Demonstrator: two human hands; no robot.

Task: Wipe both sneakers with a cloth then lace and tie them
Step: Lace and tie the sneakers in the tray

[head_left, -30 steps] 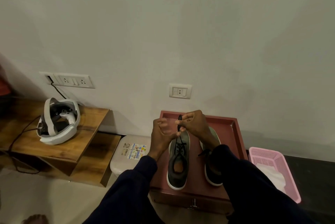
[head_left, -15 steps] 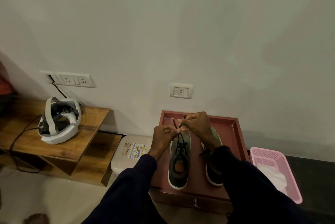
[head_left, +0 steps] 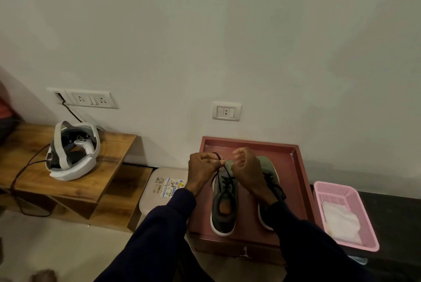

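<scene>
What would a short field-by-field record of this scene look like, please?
surface: red tray
left sneaker: on the tray, laced, not yet tied
right sneaker: beside it, partly hidden by the right arm
lace: black, one end pulled up over the toe
left hand: pinches the lace
right hand: fingers curled over the toe, grip unclear
cloth: white, in the pink basket, right of the tray

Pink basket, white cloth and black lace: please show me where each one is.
pink basket point(head_left: 332, 184), head view, far rim.
white cloth point(head_left: 339, 220), head view, its middle.
black lace point(head_left: 217, 174), head view, slanting strand.
</scene>
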